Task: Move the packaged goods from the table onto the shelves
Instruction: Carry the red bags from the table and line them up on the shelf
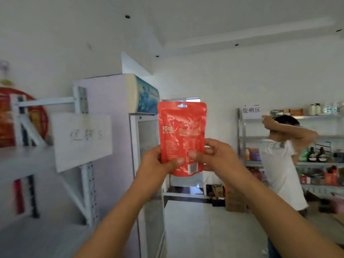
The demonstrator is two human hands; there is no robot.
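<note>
Straight ahead of the head camera I see a flat, glossy red plastic pouch held upright in the air, its hang hole at the top and a barcode near its lower edge. Both hands are clamped on its lower part. The left hand grips the lower left edge with its thumb pressed across the face turned to me. The right hand grips the lower right edge, its thumb also on that face and almost meeting the left one. The remaining fingers curl round behind the pouch, so I cannot tell how they lie there. The pouch touches no shelf; from my view it hangs in front of the glass door of a tall white display cooler with a blue printed header. To the left of the cooler stands a white metal shelf rack, blurred, with a handwritten white paper sign fixed to its end post and red goods on its upper level. Across the room at the right a pale metal shelf unit carries bottles and packets, and a white printed sign hangs on its top corner. A person in a white shirt stands before that unit with arms raised to the head. Brown cardboard boxes sit on the floor near that unit.
</note>
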